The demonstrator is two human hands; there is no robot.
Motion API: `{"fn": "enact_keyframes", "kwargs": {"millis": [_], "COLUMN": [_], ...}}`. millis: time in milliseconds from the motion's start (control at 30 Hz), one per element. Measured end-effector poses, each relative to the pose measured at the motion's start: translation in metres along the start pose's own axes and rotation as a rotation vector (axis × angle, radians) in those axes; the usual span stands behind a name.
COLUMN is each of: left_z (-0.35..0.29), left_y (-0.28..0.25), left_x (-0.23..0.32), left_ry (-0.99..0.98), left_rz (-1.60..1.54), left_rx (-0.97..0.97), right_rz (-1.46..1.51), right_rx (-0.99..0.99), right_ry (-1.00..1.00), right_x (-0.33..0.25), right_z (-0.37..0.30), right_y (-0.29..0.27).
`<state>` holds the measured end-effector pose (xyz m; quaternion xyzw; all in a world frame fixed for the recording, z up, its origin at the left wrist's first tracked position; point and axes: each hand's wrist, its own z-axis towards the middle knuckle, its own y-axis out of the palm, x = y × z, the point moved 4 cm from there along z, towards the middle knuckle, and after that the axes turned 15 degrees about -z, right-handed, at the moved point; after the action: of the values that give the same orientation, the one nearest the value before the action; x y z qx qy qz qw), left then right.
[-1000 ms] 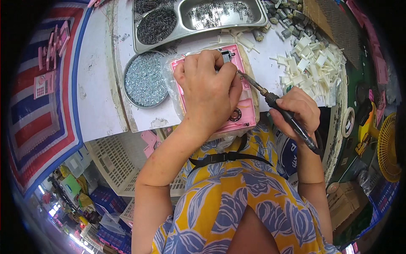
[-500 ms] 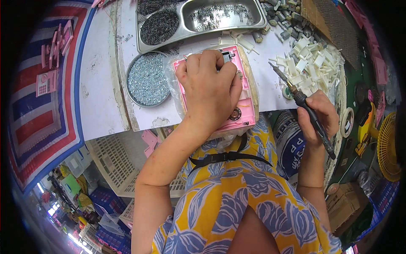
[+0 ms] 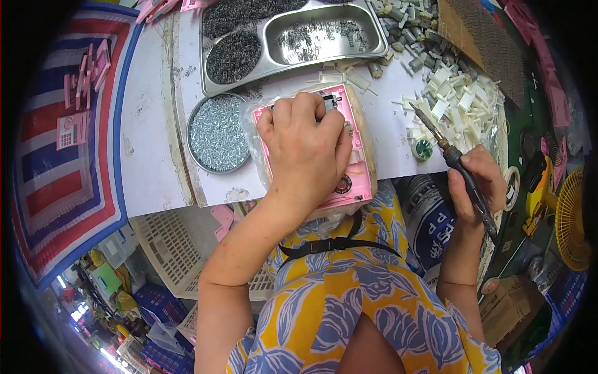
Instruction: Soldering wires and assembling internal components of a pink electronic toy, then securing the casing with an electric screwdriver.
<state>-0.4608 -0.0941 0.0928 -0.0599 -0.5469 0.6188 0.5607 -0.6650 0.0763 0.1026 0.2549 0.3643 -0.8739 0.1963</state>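
My left hand (image 3: pixel 308 140) is closed over an open pink plastic casing (image 3: pixel 360 181), fingers curled down into it. Whatever its fingertips pinch inside is hidden. Beyond the knuckles a dark mechanism (image 3: pixel 330 101) shows at the casing's far end, and a round dark speaker-like part (image 3: pixel 343 183) lies near its close end. The casing rests on a pale, plastic-wrapped pad (image 3: pixel 365 128) at the table's front edge. On the right, my right hand (image 3: pixel 479 184) grips a soldering iron (image 3: pixel 464 167) by its black handle. Its metal tip points up and left, clear of the casing.
A round dish of small screws (image 3: pixel 218 134) stands left of the casing. Behind is a steel tray (image 3: pixel 265 73) with springs. White plastic parts (image 3: pixel 464 100) and small motors (image 3: pixel 398 28) are heaped at right, near a small green round tin (image 3: pixel 422 149). A crate (image 3: pixel 168 249) sits below.
The soldering iron has shifted slightly to the right in my right hand. My left hand keeps its place on the casing. The whole table appears a little lower in view.
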Motion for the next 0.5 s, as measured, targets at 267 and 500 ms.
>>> {"fn": "enact_keyframes", "kwargs": {"millis": [267, 500], "left_z": [0.0025, 0.0029], "left_y": [-0.0015, -0.0022], "left_x": [0.0014, 0.0016], "left_ry": [-0.018, 0.007], "left_rz": [0.006, 0.012], "left_rx": [-0.029, -0.034], "right_rz": [-0.020, -0.052], "right_rx": [-0.006, -0.018], "right_ry": [-0.004, -0.011], "right_x": [-0.0005, -0.0037], "right_z": [0.0040, 0.0078], "right_y": [-0.0021, -0.0030]}}
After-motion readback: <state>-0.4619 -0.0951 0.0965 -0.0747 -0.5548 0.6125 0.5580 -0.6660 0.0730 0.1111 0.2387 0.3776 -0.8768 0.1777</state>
